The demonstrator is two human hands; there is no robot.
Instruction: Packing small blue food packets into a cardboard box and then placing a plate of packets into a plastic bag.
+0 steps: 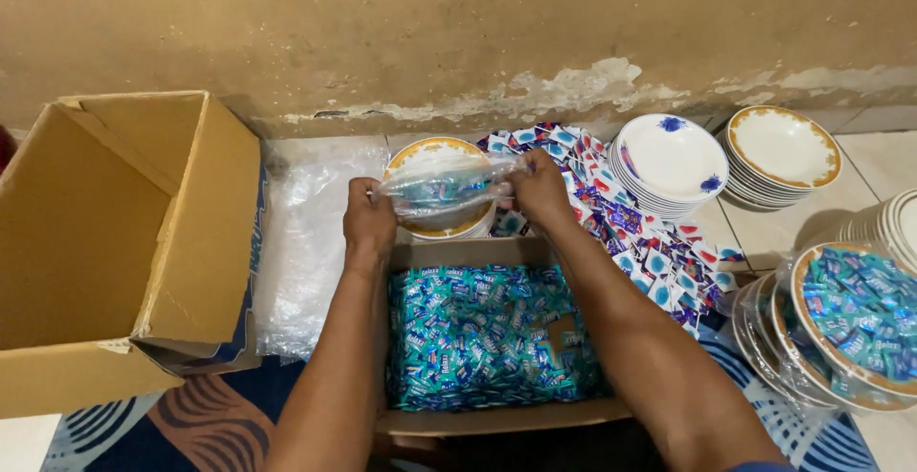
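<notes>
Together, the left hand (369,225) and right hand (538,189) pinched a clear plastic bag (441,188) of candies by its two ends, fingers closed on it, just beyond the open carton of teal candies (482,335), over a gold-rimmed plate (435,150).

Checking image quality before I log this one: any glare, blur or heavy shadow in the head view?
Head view: evenly lit and mostly sharp; the clear plastic bag between left hand and right hand shows soft glare, as does the plastic sheet; slight wide-angle bending at the edges; a shadow lies inside the big cardboard box.
</notes>
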